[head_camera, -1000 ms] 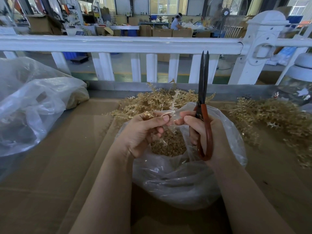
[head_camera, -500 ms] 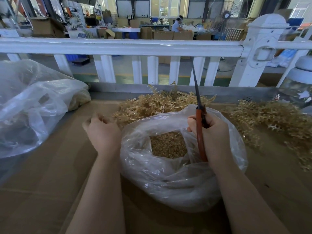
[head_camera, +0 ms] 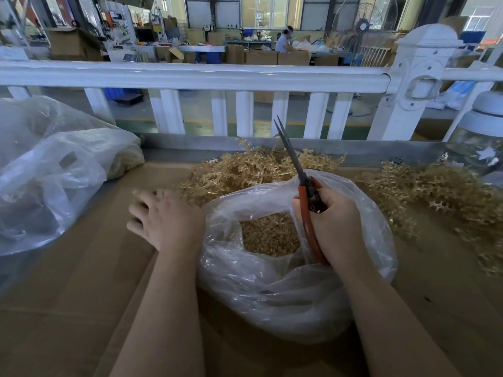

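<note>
A work table covered with brown cardboard [head_camera: 68,295] is seen, bounded at its far edge by a white railing [head_camera: 190,74]. At the left, a large crumpled plastic bag [head_camera: 54,172] is laid on the cardboard. In the middle, just before the person, a clear plastic bag [head_camera: 272,289] is stood with its mouth open, and small cut gold pieces [head_camera: 269,235] are held inside it. Behind this bag a heap of gold plastic sprues [head_camera: 245,170] is piled, and a second heap [head_camera: 441,191] is spread well to the right. The right hand [head_camera: 334,221] is held over the bag's mouth, and its fingers are wrapped round the red handles of a pair of scissors [head_camera: 302,191]. The blades are pointed up and away, tilted leftward, and only a sliver of gap is shown at the tips. The left hand [head_camera: 166,219] is placed low over the cardboard, left of the bag, knuckles up and fingers bent. It is blurred, so whether anything is gripped cannot be told.
</note>
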The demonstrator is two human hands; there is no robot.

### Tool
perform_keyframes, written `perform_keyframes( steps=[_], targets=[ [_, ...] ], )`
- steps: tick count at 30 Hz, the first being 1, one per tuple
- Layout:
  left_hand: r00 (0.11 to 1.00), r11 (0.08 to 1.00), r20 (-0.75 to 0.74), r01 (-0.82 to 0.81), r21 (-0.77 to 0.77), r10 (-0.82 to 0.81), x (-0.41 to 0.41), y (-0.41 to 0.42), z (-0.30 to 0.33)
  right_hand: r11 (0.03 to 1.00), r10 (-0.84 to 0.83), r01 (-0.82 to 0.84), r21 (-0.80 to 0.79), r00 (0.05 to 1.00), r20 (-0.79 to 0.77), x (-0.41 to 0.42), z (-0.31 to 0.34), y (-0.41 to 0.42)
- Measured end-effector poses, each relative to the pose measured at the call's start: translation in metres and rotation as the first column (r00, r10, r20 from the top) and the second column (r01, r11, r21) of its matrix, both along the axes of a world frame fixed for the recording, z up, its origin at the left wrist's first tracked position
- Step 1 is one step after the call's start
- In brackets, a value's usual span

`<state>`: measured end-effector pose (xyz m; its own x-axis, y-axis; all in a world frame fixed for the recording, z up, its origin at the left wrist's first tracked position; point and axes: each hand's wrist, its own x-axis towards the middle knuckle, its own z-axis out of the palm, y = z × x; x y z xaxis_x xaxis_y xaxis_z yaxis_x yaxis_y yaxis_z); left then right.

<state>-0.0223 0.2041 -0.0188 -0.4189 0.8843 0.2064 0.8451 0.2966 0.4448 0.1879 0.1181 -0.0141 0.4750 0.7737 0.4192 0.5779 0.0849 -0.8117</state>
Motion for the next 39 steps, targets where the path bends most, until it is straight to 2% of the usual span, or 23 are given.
perform_keyframes(
  steps=[3,5,7,8,11,13,14,22,27,30,34,39],
  targets=[
    [0.999,0.997,-0.031,-0.037,0.069,0.039,0.001,0.0,-0.003,1.0,-0.008,0.009,-0.026,0.999,0.047,-0.001,-0.003,0.0],
    [0.999,0.986,0.016,-0.034,0.162,0.031,0.002,0.001,-0.003,0.999,-0.003,0.006,-0.038,0.997,0.082,-0.002,-0.003,0.0],
    [0.997,0.957,0.025,0.061,0.285,-0.071,0.004,0.002,-0.002,0.999,-0.002,0.007,-0.048,0.994,0.105,-0.001,-0.004,0.0],
    [0.987,0.943,-0.014,0.157,0.294,-0.16,0.005,0.003,-0.003,0.999,-0.004,0.009,-0.051,0.994,0.112,-0.001,-0.004,0.0],
    [0.901,0.896,-0.104,0.432,0.105,-0.422,0.011,0.008,-0.006,0.998,-0.007,0.014,-0.061,0.992,0.123,0.001,-0.006,0.001],
    [0.863,0.869,-0.114,0.495,-0.006,-0.492,0.015,0.008,-0.008,0.998,-0.015,0.023,-0.063,0.991,0.134,0.002,-0.007,0.002],
    [0.861,0.868,-0.119,0.497,-0.008,-0.495,0.017,0.007,-0.008,0.998,-0.02,0.028,-0.058,0.989,0.147,0.002,-0.008,0.002],
    [0.945,0.931,-0.065,0.326,0.165,-0.32,0.023,0.002,-0.003,0.998,-0.01,0.024,-0.059,0.975,0.224,-0.002,-0.007,0.0],
    [0.963,0.947,-0.081,0.267,0.178,-0.257,0.024,0.002,-0.003,0.997,-0.016,0.033,-0.067,0.969,0.245,-0.001,-0.009,0.002],
    [0.976,0.92,-0.074,0.219,0.323,-0.207,0.024,0.0,-0.001,0.995,-0.025,0.049,-0.082,0.964,0.265,0.0,-0.011,0.003],
    [0.976,0.836,0.11,0.101,0.54,-0.189,0.025,-0.005,0.011,0.995,-0.058,0.079,-0.065,0.96,0.274,0.002,-0.014,0.005],
    [0.917,0.771,0.321,-0.023,0.637,-0.237,0.018,-0.006,0.017,0.994,-0.058,0.08,-0.072,0.962,0.267,0.001,-0.014,0.004]
  ],
)
